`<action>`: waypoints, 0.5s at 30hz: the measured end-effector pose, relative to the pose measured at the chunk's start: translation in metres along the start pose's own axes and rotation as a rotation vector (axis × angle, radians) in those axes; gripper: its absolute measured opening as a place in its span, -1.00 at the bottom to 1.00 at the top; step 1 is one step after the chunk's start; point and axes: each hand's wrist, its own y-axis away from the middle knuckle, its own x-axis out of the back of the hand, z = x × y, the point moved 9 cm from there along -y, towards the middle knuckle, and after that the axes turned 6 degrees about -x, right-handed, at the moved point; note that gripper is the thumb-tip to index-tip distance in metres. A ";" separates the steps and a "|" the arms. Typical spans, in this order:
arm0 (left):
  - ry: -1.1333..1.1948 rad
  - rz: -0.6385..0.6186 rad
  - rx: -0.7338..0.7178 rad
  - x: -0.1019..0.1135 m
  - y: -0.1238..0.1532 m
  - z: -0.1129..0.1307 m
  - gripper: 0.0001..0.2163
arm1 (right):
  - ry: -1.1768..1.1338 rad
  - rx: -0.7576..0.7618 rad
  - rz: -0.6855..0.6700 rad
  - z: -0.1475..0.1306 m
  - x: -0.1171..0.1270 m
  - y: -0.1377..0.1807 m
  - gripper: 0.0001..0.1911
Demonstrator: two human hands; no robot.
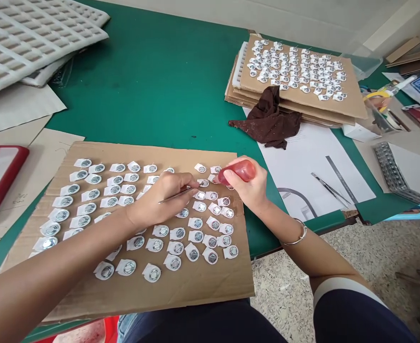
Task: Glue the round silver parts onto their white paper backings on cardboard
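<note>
My left hand (165,197) is closed around slim metal tweezers (175,196), their tip near one of the small parts. In my right hand (251,188) is a soft red squeeze bottle (236,172), tilted with its lower end toward the same area; its nozzle is too small to make out. Beneath both hands lies a cardboard sheet (210,290). Rows of small round silvery parts on white tabbed backings, such as this one (152,273), cover it. My left hand and forearm hide some of them.
A stack of cardboard sheets (353,95) with similar parts stands at back right, beside a dark brown cloth (272,121). Another pair of tweezers (329,188) lies on white paper (303,152). White grid trays (35,38) and a red-cased phone (3,178) are at left.
</note>
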 end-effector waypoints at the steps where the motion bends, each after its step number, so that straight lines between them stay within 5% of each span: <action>1: -0.001 -0.001 -0.010 0.000 0.000 0.001 -0.86 | -0.002 0.001 -0.001 0.000 0.000 0.000 -0.86; 15: 0.008 0.006 -0.019 0.000 0.002 0.000 -0.83 | 0.029 -0.001 -0.031 0.001 -0.004 0.000 -0.82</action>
